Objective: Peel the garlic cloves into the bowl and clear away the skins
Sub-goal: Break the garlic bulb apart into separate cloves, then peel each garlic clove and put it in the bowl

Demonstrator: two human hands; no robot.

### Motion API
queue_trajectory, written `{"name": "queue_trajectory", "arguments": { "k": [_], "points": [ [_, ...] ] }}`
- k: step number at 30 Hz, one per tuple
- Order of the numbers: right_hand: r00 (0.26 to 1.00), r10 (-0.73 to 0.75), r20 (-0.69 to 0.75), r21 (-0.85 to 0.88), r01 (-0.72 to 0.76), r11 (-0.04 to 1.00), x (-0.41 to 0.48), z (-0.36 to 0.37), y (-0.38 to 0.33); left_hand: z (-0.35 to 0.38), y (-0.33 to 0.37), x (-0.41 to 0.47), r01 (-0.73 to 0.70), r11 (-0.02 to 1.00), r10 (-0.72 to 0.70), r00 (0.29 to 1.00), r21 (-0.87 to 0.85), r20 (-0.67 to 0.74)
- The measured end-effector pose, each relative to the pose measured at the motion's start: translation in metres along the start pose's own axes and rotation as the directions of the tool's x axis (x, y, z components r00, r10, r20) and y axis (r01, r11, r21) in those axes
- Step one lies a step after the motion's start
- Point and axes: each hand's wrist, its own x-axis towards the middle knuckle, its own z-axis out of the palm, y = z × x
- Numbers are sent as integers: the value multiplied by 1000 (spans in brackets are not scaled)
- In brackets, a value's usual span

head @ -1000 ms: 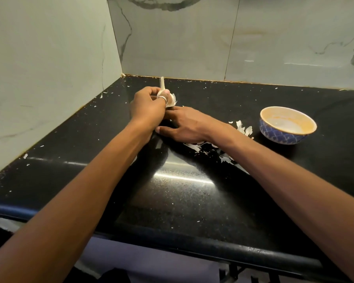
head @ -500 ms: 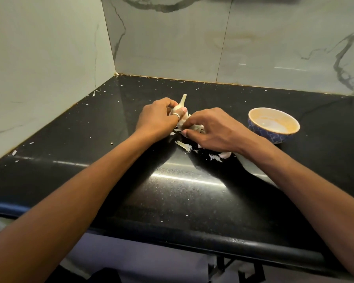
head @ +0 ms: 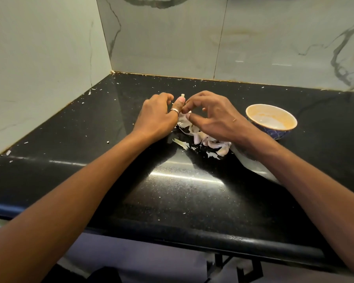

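Since the half-second before, my right grip had lifted off the loose skins and arched over toward the garlic, while my left had barely shifted. My left grip (head: 157, 117) was clamped round the garlic (head: 182, 96), thumb pressed up its near side. Only the stub of stem showed, standing upright just above the thumb tip. Its long axis therefore ran up and down, with the side facing right open to be stripped. My right grip (head: 213, 117) sat just right of it, index tip touching near the stem and thumb tip lower, against a white flap. Whether the two had closed on that flap I could not tell. Below that grip the skins (head: 211, 142) lay heaped on the desk (head: 110, 123). The bowl (head: 278, 134) stood farther right, nearer my right grip, so I judged that hand should carry a peeled clove over.
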Motion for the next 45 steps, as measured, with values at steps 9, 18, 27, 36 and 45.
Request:
{"name": "queue_trajectory", "arguments": {
  "k": [9, 18, 27, 36, 45],
  "points": [
    [981, 153, 117, -70, -146, 987, -3, -47, -12, -7, 16, -14, -278, 929, 327, 926, 245, -189],
    [915, 293, 276, -165, -255, 953, -17, -103, -15, -14, 26, -20, -582, 813, 580, 813, 25, 40],
    [783, 443, 437, -568, -142, 811, -21, -89, -31, -22, 46, -2, -590, 807, 515, 685, -22, 515],
    [733, 488, 475, -615, -120, 779, -20, -68, -33, -2, 33, -7, -605, 792, 565, 677, -79, 472],
    [839, 401, 367, -429, -229, 874, -13, -51, -22, -1, 34, -9, -467, 876, 479, 822, -116, 308]
  ]
}}
